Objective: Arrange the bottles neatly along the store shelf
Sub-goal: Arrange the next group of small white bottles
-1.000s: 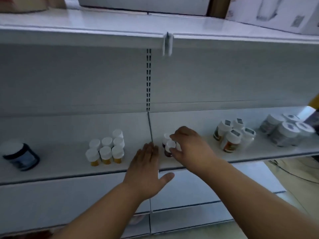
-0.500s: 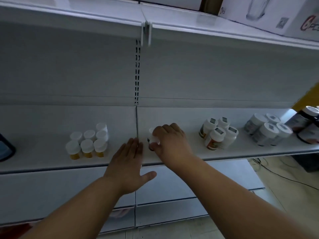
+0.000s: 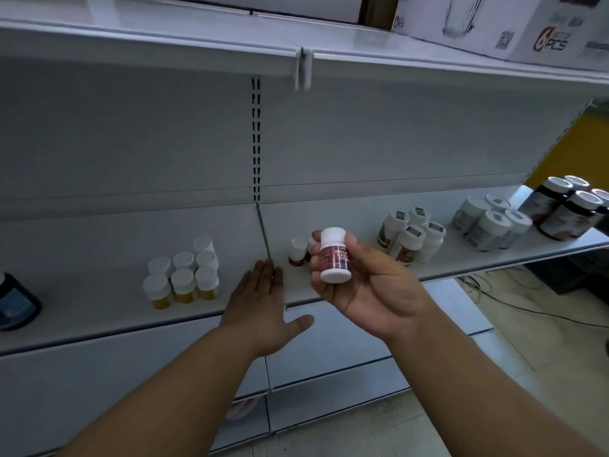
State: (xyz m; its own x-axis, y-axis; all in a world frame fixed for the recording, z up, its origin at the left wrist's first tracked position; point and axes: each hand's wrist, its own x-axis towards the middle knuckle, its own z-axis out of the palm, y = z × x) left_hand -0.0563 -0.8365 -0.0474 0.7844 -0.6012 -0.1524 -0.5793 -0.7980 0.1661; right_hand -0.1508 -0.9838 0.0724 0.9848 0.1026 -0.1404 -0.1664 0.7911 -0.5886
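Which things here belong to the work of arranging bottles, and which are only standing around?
For the job:
- red-label bottle, held by the right hand
- red-label bottle on the shelf
- yellow bottles
- left hand, flat on the shelf edge

Only standing around:
- cardboard box on the top shelf
- floor cables

Two bare forearms are coming into view from the bottom edge, and nothing is covering either one: no sleeve or cuff is showing anywhere along them. The left hand (image 3: 263,305) is showing no ring, watch or glove. The right hand (image 3: 369,285) is looking just as plain, with no band at the wrist and short nails showing.
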